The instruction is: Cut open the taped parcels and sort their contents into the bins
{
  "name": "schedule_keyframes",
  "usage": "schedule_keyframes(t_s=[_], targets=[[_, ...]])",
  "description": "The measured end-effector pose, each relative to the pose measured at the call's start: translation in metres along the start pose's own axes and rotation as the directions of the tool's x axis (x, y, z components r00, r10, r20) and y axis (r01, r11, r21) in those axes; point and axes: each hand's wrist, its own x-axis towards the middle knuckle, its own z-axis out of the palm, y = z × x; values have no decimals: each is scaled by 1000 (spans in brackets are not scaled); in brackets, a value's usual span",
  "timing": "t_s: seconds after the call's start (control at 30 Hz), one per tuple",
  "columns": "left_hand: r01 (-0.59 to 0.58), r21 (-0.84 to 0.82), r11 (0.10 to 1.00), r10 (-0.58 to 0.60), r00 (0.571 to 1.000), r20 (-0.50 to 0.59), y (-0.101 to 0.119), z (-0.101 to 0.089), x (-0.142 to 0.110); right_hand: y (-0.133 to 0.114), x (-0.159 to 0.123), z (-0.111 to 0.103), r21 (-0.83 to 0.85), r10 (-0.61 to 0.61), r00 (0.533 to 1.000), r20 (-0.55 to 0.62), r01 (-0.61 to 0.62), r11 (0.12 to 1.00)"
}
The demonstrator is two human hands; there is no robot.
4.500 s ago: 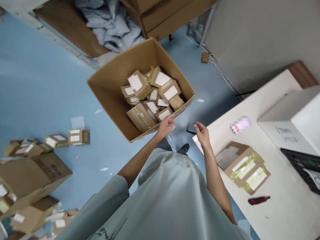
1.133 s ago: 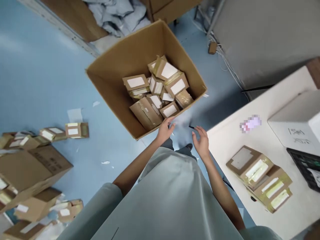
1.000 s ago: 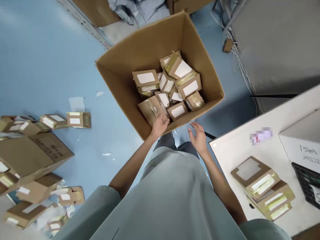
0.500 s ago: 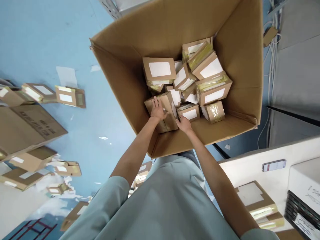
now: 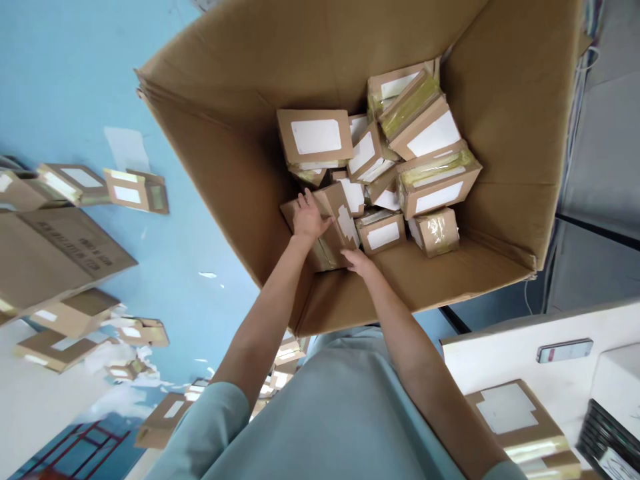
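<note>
In the head view, a brown cardboard box (image 5: pixel 327 247) sits in the near left corner of a large open carton (image 5: pixel 210 180). A white label shows on its right side. My left hand (image 5: pixel 309 219) lies on top of this box, fingers spread and thumb pointing right. My right hand (image 5: pixel 358 261) holds the box's near right edge, with some of its fingers hidden. Right beside it is a smaller labelled box (image 5: pixel 383 235). Several more taped boxes are piled further in, among them a box with a big white label (image 5: pixel 316 137).
The carton's high walls surround both hands. Left, on the blue floor, lie a large printed carton (image 5: pixel 65 253), several small boxes and paper scraps. At lower right, a white table (image 5: pixel 505 340) bears a phone (image 5: pixel 565 351), stacked boxes (image 5: pixel 515 413) and a black crate (image 5: pixel 610 433).
The view has come closer to the carton. The held box is tilted a little more, showing more of its labelled side. My right hand has shifted left onto its edge.
</note>
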Motion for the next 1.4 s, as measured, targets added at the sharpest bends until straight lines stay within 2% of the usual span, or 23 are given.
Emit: schedule_keyframes(t_s=[0.1, 0.17, 0.27, 0.37, 0.53, 0.63, 0.73, 0.83, 0.9, 1.0, 1.13, 1.23, 1.3, 1.4], targets=[[-7, 107, 994, 6, 1000, 5, 8, -15, 5, -11, -5, 1, 71, 215, 976, -26, -212, 975], [-18, 157, 987, 17, 1000, 9, 14, -27, 5, -21, -16, -3, 130, 280, 960, -18, -275, 953], [-46, 173, 984, 50, 999, -19, 25, -53, -2, -37, -49, -14, 218, 284, 958, 40, -285, 933], [-106, 155, 982, 118, 990, -71, 38, -92, -22, -53, -99, -32, 315, 215, 972, 91, -233, 920], [-190, 173, 966, 219, 961, -168, 76, -173, -84, -80, -205, -81, 485, -15, 992, 128, -49, 873], [-256, 170, 951, 292, 926, -237, 106, -216, -131, -91, -277, -121, 546, -191, 980, 59, 129, 828], [-409, 118, 905, 425, 858, -289, 139, -246, -180, -94, -349, -161, 534, -374, 919, -123, 379, 756], [-554, 54, 831, 545, 791, -278, 173, -255, -222, -83, -411, -198, 437, -487, 811, -325, 586, 683], [-627, 15, 779, 611, 754, -244, 196, -245, -245, -66, -444, -218, 352, -507, 732, -455, 670, 653], [-727, -105, 679, 710, 686, -160, 227, -205, -275, -25, -484, -246, 234, -475, 619, -626, 730, 642], [-766, -312, 562, 810, 586, 21, 262, -120, -322, 54, -520, -290, 137, -384, 483, -787, 744, 654], [-752, -379, 539, 839, 517, 168, 283, -45, -370, 130, -534, -331, 87, -299, 387, -873, 725, 683], [-731, -385, 564, 826, 495, 270, 297, 5, -404, 186, -537, -360, 90, -246, 367, -897, 697, 712], [-726, -277, 630, 761, 506, 406, 315, 73, -453, 272, -530, -396, 177, -151, 413, -898, 653, 736]])
